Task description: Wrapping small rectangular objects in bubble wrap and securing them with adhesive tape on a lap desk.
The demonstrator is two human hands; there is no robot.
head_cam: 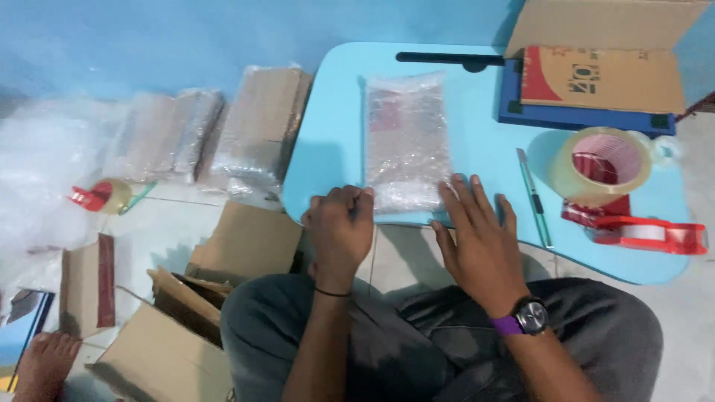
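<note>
Bubble-wrapped parcel (pixel 406 141) lies flat, lengthwise, on the light-blue surface (pixel 328 126), near edge toward the person's lap. Left hand (pixel 340 223) sits at the parcel's near-left corner, fingers clenched — knuckles up, appears to pinch the wrap's edge, though contact pt. is partly hidden. Right hand (pixel 477 238) rests flat, fingers released and spread, pressing the near-right corner onto the surface; nothing grasped.

Step in hand, by judgement: closing or smoothing the near end of the wrap, i.e. wrapping is mostly done, sealing is not. No tape seen on that edge.

Next move calls for holding the fold down w/ one hand while the other fetches tape — clear tape roll (pixel 599 164) and red dispenser (pixel 644 232) sit just right of the right hand, green cutter (pixel 535 197) between. Wrap is springy; the fold may open if released.

Nearby: open carton (pixel 599 67) at back right, further wrapped packs (pixel 257 126) on the floor at left.
</note>
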